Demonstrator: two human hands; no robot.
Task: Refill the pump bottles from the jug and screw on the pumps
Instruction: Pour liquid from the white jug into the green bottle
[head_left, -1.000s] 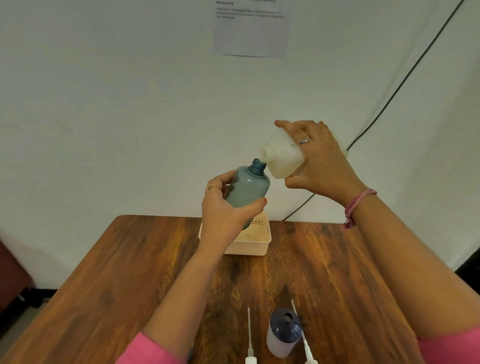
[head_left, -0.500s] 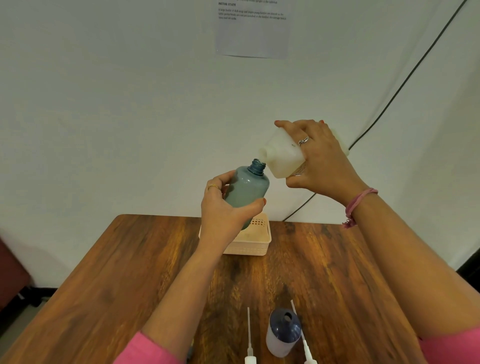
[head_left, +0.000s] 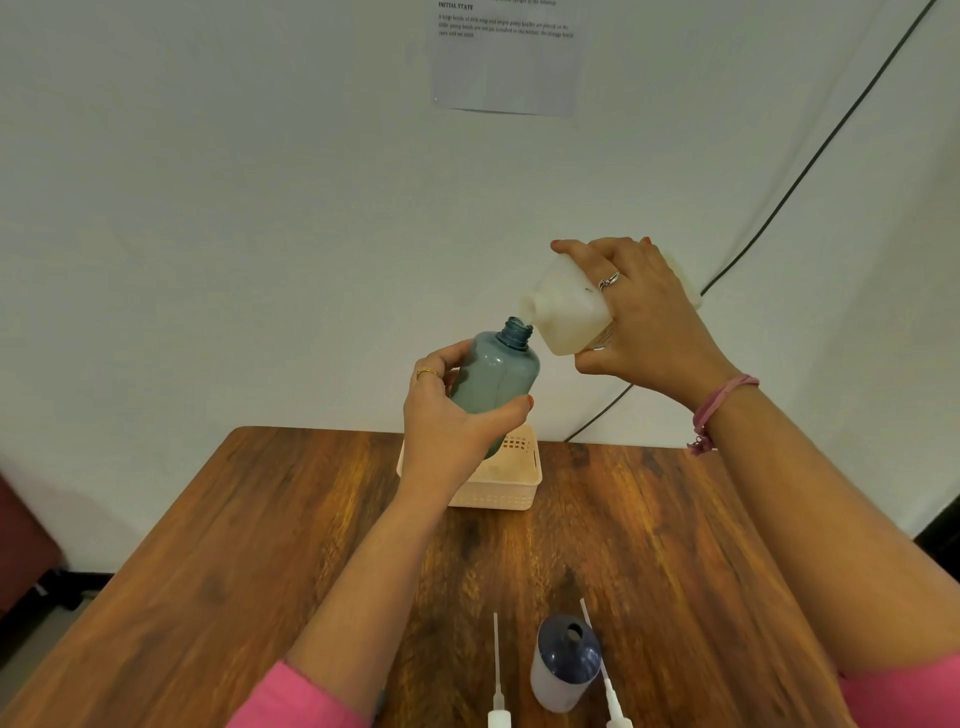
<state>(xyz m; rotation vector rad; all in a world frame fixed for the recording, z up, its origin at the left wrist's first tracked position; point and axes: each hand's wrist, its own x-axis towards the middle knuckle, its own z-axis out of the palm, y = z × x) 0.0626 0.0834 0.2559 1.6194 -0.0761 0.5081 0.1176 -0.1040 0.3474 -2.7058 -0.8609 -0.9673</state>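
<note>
Jug (head_left: 569, 312) stays tipped, spout just above the blue bottle (head_left: 493, 379) mouth, unchanged; pouring continues. Right hand (head_left: 649, 317) grip wraps jug; left hand (head_left: 447, 421) clamps bottle above the desk (head_left: 260, 545).

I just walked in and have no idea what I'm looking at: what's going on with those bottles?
A person is refilling a pump bottle. The left hand holds a grey-blue bottle up above the wooden table, its neck open. The right hand tips a whitish jug so its spout sits right at that neck. Whether liquid is flowing is too fine to tell. A second bottle stands on the table uncapped, with two pumps lying beside it, not yet screwed on. A small basket sits behind.
</note>
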